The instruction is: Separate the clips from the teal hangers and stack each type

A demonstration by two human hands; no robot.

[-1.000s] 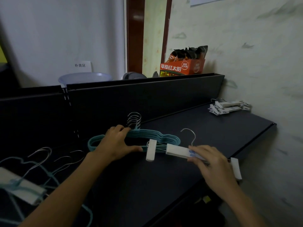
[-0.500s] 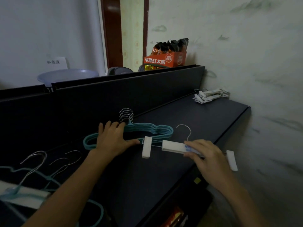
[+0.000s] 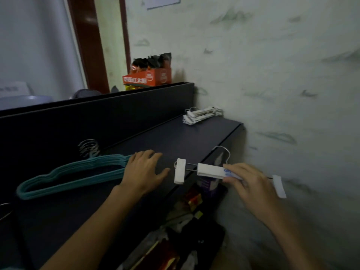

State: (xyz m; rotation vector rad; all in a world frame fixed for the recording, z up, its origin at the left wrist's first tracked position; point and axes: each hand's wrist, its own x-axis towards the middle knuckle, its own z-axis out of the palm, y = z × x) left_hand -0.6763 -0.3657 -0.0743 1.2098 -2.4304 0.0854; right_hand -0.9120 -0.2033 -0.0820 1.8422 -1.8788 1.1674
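Hangers, a teal stack [image 3: 74, 170], lie on the dark shelf [image 3: 175, 139] under the flat, relaxed left hand [image 3: 143, 172]; right hand [image 3: 251, 184] grips a white clip hanger [image 3: 210, 170] past the near edge, its middle hidden; more clips [image 3: 202, 115] lie far right, blurred.

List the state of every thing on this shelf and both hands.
Teal hangers: stacked flat on the shelf, hooks together.
Clip hanger: held off the shelf's edge, white clips at both ends.
Clip pile: stacked in the far corner by the wall.
Left hand: fingers relaxed, resting on the teal stack's end.
Right hand: gripping the clip hanger's bar.
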